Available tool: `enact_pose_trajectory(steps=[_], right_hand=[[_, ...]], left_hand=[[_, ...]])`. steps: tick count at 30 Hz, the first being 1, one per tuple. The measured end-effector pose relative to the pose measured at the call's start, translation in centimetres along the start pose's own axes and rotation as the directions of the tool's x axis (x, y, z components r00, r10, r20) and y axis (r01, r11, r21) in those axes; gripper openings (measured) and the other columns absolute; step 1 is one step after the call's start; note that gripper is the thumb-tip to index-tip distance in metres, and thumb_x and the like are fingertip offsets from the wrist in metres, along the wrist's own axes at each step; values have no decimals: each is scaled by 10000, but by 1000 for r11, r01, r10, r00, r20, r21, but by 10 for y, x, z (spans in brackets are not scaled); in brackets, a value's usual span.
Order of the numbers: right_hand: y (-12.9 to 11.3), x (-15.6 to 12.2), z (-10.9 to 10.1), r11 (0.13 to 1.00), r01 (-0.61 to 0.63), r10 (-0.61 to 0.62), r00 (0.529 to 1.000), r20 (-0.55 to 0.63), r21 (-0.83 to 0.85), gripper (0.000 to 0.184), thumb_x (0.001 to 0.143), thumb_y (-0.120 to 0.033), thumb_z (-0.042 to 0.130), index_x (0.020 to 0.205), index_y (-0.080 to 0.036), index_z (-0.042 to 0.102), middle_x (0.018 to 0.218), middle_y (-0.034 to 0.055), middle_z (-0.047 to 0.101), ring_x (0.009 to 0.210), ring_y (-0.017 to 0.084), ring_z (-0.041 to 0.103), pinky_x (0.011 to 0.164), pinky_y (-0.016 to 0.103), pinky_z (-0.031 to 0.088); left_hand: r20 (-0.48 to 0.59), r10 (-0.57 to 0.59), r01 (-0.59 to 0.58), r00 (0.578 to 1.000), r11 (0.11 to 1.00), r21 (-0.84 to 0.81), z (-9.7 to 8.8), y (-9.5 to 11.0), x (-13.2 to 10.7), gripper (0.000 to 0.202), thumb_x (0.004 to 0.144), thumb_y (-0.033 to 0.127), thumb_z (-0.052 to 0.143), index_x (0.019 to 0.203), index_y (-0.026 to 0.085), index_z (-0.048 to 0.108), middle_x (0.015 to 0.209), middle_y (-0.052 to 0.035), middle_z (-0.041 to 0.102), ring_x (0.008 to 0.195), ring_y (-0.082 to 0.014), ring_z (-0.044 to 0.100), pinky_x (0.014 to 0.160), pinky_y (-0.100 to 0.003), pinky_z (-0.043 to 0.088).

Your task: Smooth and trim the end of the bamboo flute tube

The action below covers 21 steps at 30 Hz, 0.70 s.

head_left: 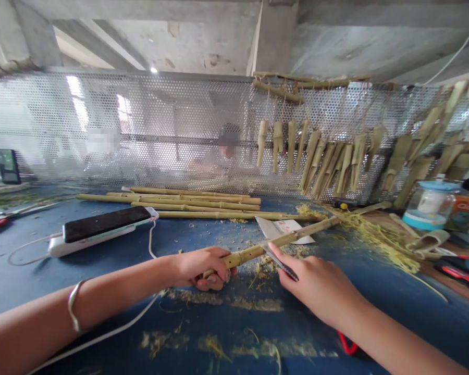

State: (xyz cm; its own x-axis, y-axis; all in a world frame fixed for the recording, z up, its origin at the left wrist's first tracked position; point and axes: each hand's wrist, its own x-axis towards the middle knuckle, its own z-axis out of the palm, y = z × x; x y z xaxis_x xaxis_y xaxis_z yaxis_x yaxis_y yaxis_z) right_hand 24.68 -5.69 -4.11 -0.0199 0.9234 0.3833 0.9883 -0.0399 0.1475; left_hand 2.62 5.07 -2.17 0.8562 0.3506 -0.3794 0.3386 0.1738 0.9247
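Note:
My left hand (211, 268) is wrapped round the near end of a thin bamboo stick (289, 238). The stick slants up and away to the right, with small dark holes along its near part. My right hand (316, 284) is closed on a small knife with a dark ridged handle (284, 266). Its blade lies against the stick just beyond a node; the far side of the grip is hidden. Fine shavings (263, 271) are scattered below the blade. A white paper (275, 228) lies under the stick.
Several bamboo sticks (203, 207) lie across the back of the blue table (121, 291). A phone (109, 224) with a white cable rests at left. Bamboo pieces (328, 161) hang on a perforated metal screen (172, 120). A blue-lidded jar (430, 205) and shavings (391, 247) are at right.

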Motion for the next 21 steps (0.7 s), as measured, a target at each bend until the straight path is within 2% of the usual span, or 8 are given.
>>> enact_pose_trajectory(steps=[5,8,10,14,18,19,21], right_hand=[[0,1,0,997,-73,73,997,-6,8,458,774,-307,414,1228,-345,470,532,11,625,451,159,557,400,231,258],[-6,-1,-2,994,12,-11,1000,-10,105,479,774,-278,424,1248,-348,440,516,-8,613,424,129,531,392,215,268],[-8,-1,-3,993,44,-41,999,-28,106,486,770,-276,430,1250,-352,434,528,-4,623,440,136,543,403,220,278],[-7,0,-4,998,-62,64,997,-38,32,452,763,-294,436,1207,-363,486,547,11,635,435,151,542,400,229,269],[-12,-2,-5,992,50,-48,999,-21,115,492,767,-283,435,1251,-367,426,523,-9,620,414,128,514,402,220,273],[-12,-2,-5,993,58,-56,998,-21,108,496,767,-285,434,1255,-373,418,532,-8,624,428,134,525,407,222,274],[-9,-1,-6,999,-7,8,1000,-15,54,480,762,-297,435,1236,-376,445,561,6,639,461,153,551,415,230,270]], left_hand=[[10,9,-9,1000,1000,-29,1,1,-1,235,574,111,450,802,158,478,390,88,334,323,-36,226,287,-139,128],[5,12,-12,1000,1000,-14,1,1,0,223,574,105,447,788,162,475,384,87,340,315,-38,232,282,-143,132],[4,8,-8,1000,1000,-20,0,1,0,223,577,104,445,790,163,477,381,89,333,316,-38,229,284,-139,134],[8,4,-4,1000,1000,-22,0,1,1,237,567,112,448,797,161,473,402,90,346,318,-36,241,283,-139,133],[-18,-4,4,1000,1000,12,0,0,1,214,572,118,448,779,172,457,386,93,337,319,-42,248,283,-140,128],[-15,-8,8,1000,1000,12,0,0,1,211,572,120,449,776,174,454,382,96,329,321,-42,241,284,-139,128],[-12,-7,7,1000,1000,7,1,1,1,216,566,122,452,777,170,455,391,97,325,326,-37,236,286,-136,127]])
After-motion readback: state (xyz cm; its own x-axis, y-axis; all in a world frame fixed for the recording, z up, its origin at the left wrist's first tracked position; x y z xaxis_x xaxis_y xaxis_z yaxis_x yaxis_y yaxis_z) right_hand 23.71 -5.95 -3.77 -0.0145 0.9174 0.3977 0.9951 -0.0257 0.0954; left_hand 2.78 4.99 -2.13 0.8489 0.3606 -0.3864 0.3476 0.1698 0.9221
